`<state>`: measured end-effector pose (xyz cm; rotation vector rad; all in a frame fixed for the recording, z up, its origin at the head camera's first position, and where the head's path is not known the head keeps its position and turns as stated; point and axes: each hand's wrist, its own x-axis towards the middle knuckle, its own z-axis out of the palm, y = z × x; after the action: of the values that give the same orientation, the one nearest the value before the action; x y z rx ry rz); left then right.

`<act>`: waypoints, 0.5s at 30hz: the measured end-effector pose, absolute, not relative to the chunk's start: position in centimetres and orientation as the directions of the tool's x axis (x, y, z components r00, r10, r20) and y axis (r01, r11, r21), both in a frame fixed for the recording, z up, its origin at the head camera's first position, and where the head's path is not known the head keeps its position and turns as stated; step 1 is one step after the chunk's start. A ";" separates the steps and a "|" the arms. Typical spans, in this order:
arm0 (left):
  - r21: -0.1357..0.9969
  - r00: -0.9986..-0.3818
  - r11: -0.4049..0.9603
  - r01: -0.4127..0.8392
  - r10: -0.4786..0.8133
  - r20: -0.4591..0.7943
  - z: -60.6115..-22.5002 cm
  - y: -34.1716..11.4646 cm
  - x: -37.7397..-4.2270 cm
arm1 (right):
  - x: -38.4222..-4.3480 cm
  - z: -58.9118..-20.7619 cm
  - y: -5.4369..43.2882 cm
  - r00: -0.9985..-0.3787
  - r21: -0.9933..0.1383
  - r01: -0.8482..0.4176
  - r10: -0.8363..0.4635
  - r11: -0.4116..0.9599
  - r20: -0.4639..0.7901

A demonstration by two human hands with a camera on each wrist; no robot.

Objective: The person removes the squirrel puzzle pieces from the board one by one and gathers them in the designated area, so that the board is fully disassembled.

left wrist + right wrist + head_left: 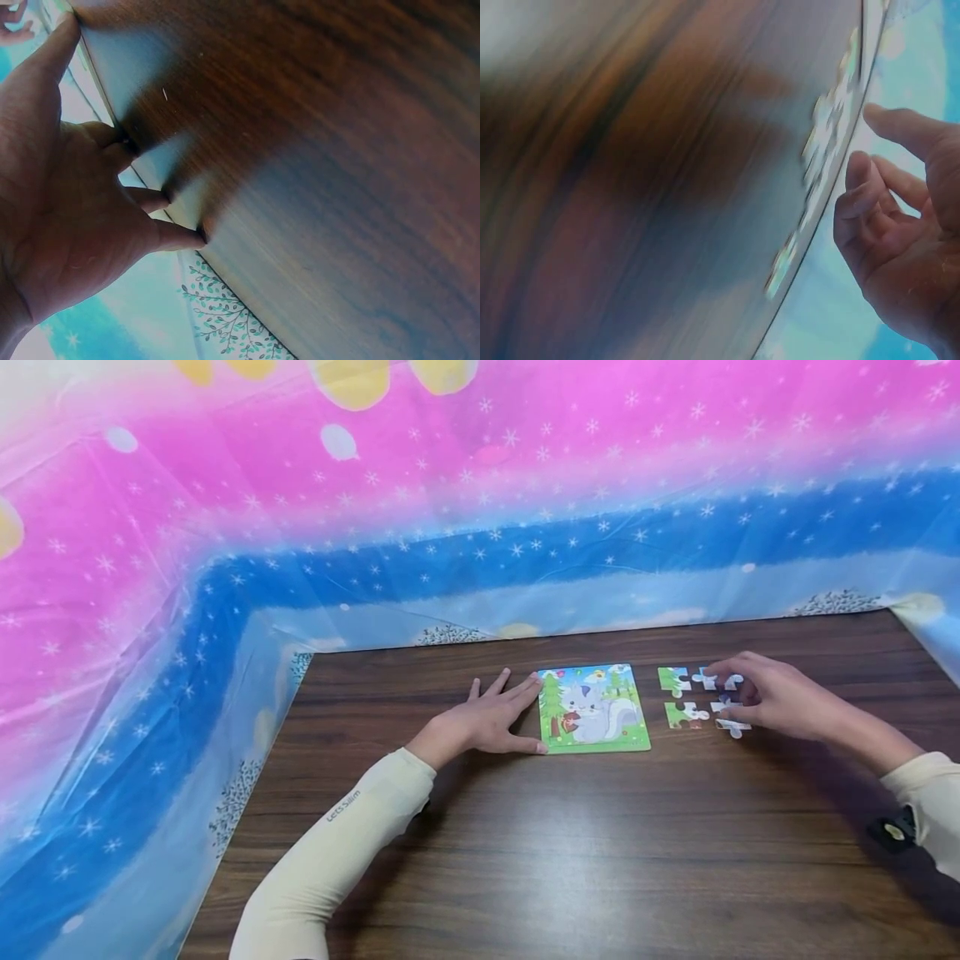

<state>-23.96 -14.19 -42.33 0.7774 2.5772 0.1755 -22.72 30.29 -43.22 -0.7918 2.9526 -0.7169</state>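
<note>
A square picture puzzle [592, 710] of a grey squirrel with trees lies on the dark wooden table. At its left edge my left hand [487, 718] is spread, with straight fingers and the thumb touching the puzzle's lower left corner. Several loose jigsaw pieces [684, 715] lie to the right of the picture. Above the rightmost ones is my right hand [780, 697], its thumb and index finger apart and the other fingers loosely bent. In the right wrist view that hand [907, 217] shows nothing between its fingers, with jigsaw pieces [782, 266] on the table beyond.
The wooden table [525, 852] reaches forward to a hanging pink and blue cloth [465, 527] with snowflakes. This cloth also runs down the table's left side. Pale sleeves [337, 843] cover both forearms, and a black strap [894, 832] is at the right wrist.
</note>
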 end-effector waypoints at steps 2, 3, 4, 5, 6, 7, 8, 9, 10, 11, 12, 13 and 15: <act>0.242 -0.746 0.835 0.495 0.551 -0.374 -42.2 -14.2 -23.9 | -22.7 -43.0 29.0 -0.883 -0.471 -0.449 -0.459 0.760 0.100; 0.243 -0.745 0.834 0.495 0.551 -0.374 -42.2 -14.2 -23.9 | -22.6 -43.0 28.3 -0.886 -0.487 -0.439 -0.454 0.755 0.094; 0.244 -0.745 0.834 0.495 0.552 -0.374 -42.2 -14.2 -23.9 | -22.5 -43.0 27.7 -0.888 -0.504 -0.433 -0.450 0.747 0.096; 0.245 -0.745 0.834 0.494 0.552 -0.375 -42.2 -14.2 -23.8 | -22.4 -43.0 27.0 -0.891 -0.517 -0.426 -0.444 0.742 0.095; 0.246 -0.744 0.834 0.494 0.552 -0.376 -42.1 -14.2 -23.8 | -22.3 -43.1 26.4 -0.894 -0.531 -0.417 -0.439 0.738 0.092; 0.247 -0.744 0.834 0.494 0.552 -0.376 -42.1 -14.1 -23.8 | -22.1 -43.1 25.8 -0.896 -0.537 -0.412 -0.435 0.736 0.091; 0.246 -0.744 0.834 0.494 0.552 -0.377 -42.1 -14.1 -23.8 | -22.0 -43.2 25.2 -0.896 -0.538 -0.411 -0.434 0.736 0.091; 0.246 -0.744 0.835 0.493 0.551 -0.378 -42.1 -14.1 -23.7 | -21.9 -43.3 24.6 -0.895 -0.534 -0.415 -0.436 0.736 0.094; 0.245 -0.745 0.836 0.491 0.549 -0.379 -42.1 -14.1 -23.7 | -21.8 -43.3 24.0 -0.893 -0.531 -0.420 -0.439 0.736 0.098; 0.243 -0.746 0.838 0.489 0.546 -0.380 -42.1 -14.1 -23.7 | -21.7 -43.4 23.5 -0.891 -0.524 -0.426 -0.442 0.738 0.103; 0.242 -0.747 0.839 0.488 0.545 -0.381 -42.1 -14.1 -23.7 | -21.7 -43.4 23.0 -0.888 -0.520 -0.432 -0.448 0.737 0.103; 0.240 -0.748 0.840 0.486 0.542 -0.382 -42.1 -14.1 -23.7 | -21.7 -43.5 22.4 -0.887 -0.513 -0.435 -0.452 0.740 0.100; 0.242 -0.750 0.843 0.481 0.539 -0.384 -42.1 -14.1 -23.7 | -21.7 -43.5 21.5 -0.885 -0.504 -0.435 -0.456 0.746 0.088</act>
<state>-23.70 -14.14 -42.12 0.7540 2.5753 0.1761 -21.68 21.51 -43.47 -0.7395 2.8972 -0.8208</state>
